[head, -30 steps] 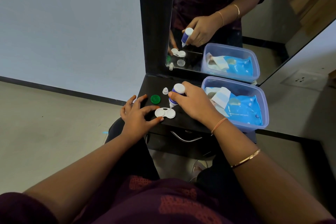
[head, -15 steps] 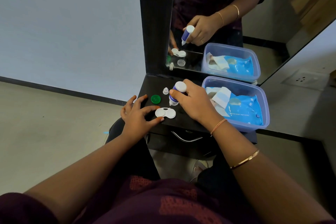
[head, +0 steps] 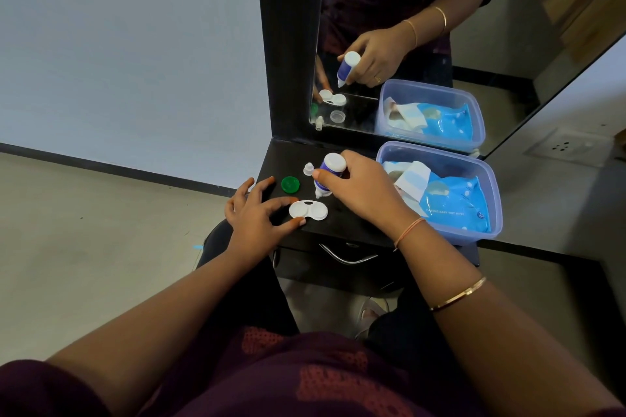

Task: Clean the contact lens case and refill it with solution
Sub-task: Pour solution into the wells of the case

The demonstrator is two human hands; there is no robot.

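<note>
Single head-worn wide-angle view, looking forward and steeply down from close above. Faces a small dark table (head: 291, 159) with its mirror (head: 406, 44) at the far edge. Near edge filled by forearms and lap.

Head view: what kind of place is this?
Likely a home dressing corner: a small dark vanity table with a drawer handle, a tall mirror behind it, bare wall alongside.

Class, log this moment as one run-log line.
right hand: tilts solution bottle nozzle-down | left hand: steadies open lens case | green cap: off
</note>
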